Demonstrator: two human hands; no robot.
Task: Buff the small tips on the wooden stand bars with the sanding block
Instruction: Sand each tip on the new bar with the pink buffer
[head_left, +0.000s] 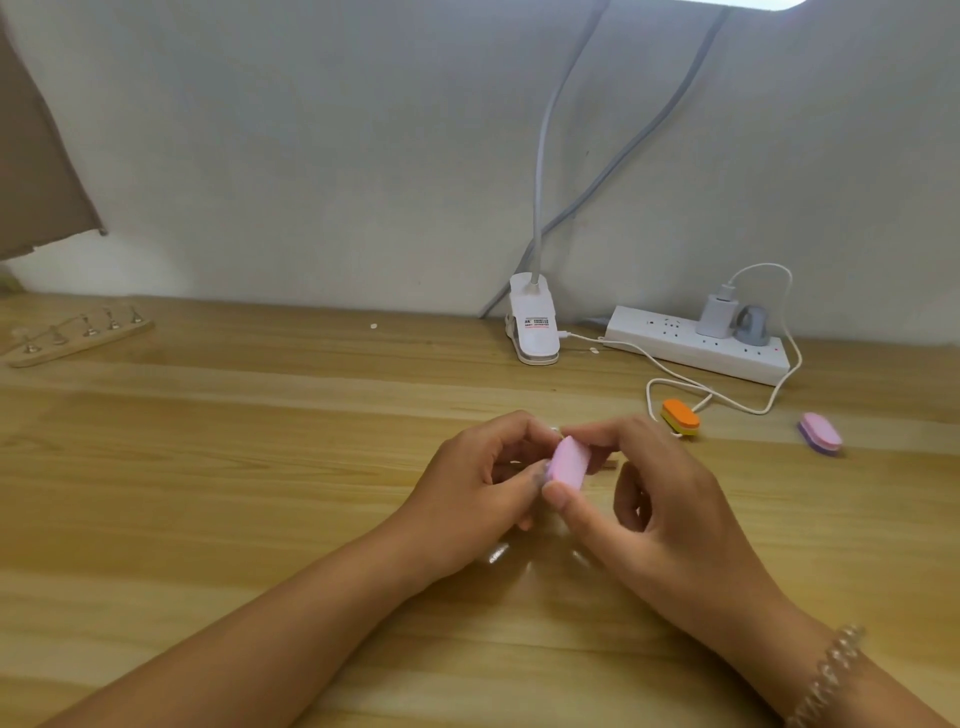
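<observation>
- Right hand (660, 514) pinches pink sanding block (570, 462) between thumb and forefinger, low over mid-table.
- Left hand (478, 483) curled, pinching small piece (554, 429) against block; piece mostly hidden.
- Wooden stand bar (78, 336) with upright tips lies far left on wooden table (260, 467), well apart from the hands.
- Orange sanding block (680, 415) and pink-purple block (821, 434) to the right.
- Power strip (696, 344) and clip lamp (532, 327) by wall.

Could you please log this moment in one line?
right hand pinches pink sanding block; left hand pinches hidden piece; stand bar far left
</observation>
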